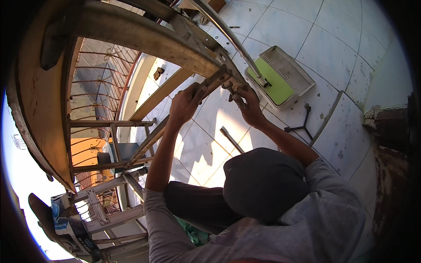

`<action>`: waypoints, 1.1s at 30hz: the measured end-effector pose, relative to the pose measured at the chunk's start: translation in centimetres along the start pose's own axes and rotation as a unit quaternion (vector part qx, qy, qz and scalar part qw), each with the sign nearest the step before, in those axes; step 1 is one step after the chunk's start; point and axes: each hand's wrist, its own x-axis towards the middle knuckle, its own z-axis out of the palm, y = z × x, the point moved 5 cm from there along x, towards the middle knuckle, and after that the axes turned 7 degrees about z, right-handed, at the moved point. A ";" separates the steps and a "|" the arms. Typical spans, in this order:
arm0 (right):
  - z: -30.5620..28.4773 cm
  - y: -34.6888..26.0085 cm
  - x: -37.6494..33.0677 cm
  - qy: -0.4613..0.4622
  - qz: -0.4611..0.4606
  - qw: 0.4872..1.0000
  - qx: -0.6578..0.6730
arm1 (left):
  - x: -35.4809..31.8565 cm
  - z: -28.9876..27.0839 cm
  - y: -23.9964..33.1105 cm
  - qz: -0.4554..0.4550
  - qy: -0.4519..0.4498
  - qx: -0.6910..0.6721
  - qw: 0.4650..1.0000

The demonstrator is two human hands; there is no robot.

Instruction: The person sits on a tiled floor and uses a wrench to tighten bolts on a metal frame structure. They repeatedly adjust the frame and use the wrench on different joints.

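My left hand is closed around a worn metal bar, close to the bar's end. That end meets the corner of a large brown metal frame, which rises across the upper left. In my right hand is a small open-ended wrench, its jaw pointing toward the end of the bar. The two hands are close together, with my right hand just right of the joint. My fingers partly hide the wrench handle, and I cannot tell whether the jaw touches a nut.
A Y-shaped socket wrench and a dark-tipped rod lie on the white tiles. Beyond my right hand sits a green-bottomed plastic tray, with a silver tube reaching over it. A ladder-like frame stands at left.
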 end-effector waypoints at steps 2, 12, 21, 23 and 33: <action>-0.9 -2.7 -0.3 -0.016 0.121 0.987 0.102 | -0.1 -0.3 -0.6 -0.012 0.003 0.006 1.000; -3.5 -6.8 4.9 -0.004 -0.079 0.995 -0.059 | -0.2 -0.3 0.1 -0.002 0.017 -0.008 1.000; -3.7 -10.1 10.0 -0.245 -0.133 0.935 -0.219 | -0.3 0.0 -0.6 -0.017 0.002 -0.001 1.000; -3.7 -10.9 10.6 -0.280 -0.082 0.930 -0.223 | -0.1 -0.2 -0.6 -0.023 -0.002 0.001 1.000; -3.6 -11.6 9.8 -0.292 -0.119 0.932 -0.181 | 0.1 -0.2 -0.4 -0.008 0.005 -0.005 1.000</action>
